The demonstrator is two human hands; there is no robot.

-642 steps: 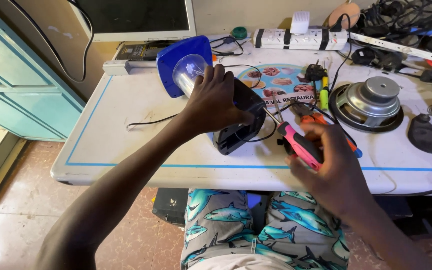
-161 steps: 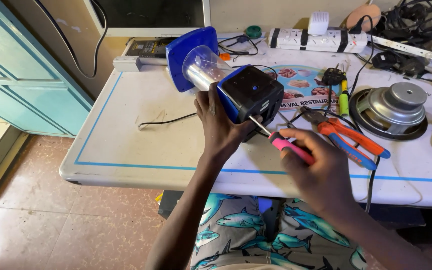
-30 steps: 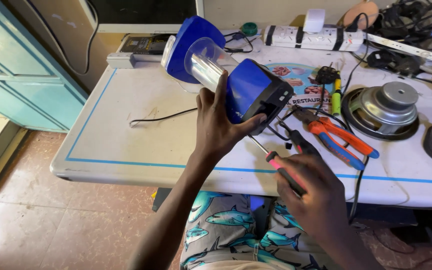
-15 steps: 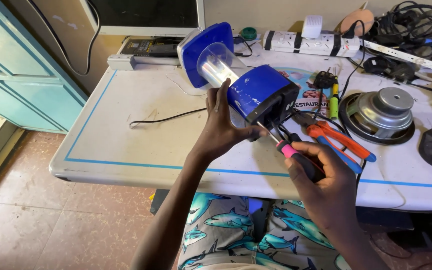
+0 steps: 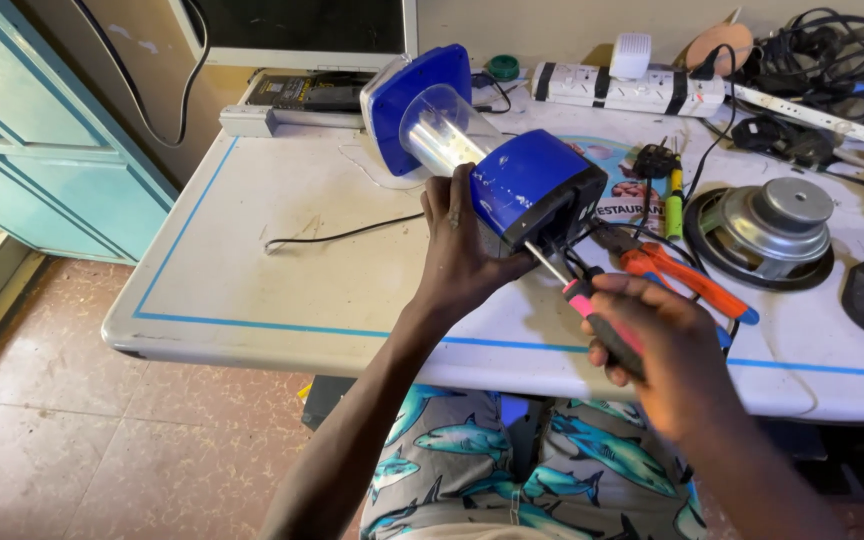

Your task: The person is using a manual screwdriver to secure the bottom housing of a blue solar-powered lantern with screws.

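Blue lantern [image 5: 512, 170] with clear tube, tilted, lifted over table [image 5: 282, 290] near front edge. My left hand [image 5: 467, 255] grips blue base from below, fingers [image 5: 452, 200] wrapped round its side. My right hand [image 5: 662, 350] closed on pink-and-black screwdriver [image 5: 592, 315], metal tip against base underside. Just right: orange pliers [image 5: 682, 278], then loudspeaker [image 5: 767, 225]. Behind: white power strip [image 5: 622, 88], monitor [image 5: 302, 30]. Black cable [image 5: 337, 235] lies left of my left hand.
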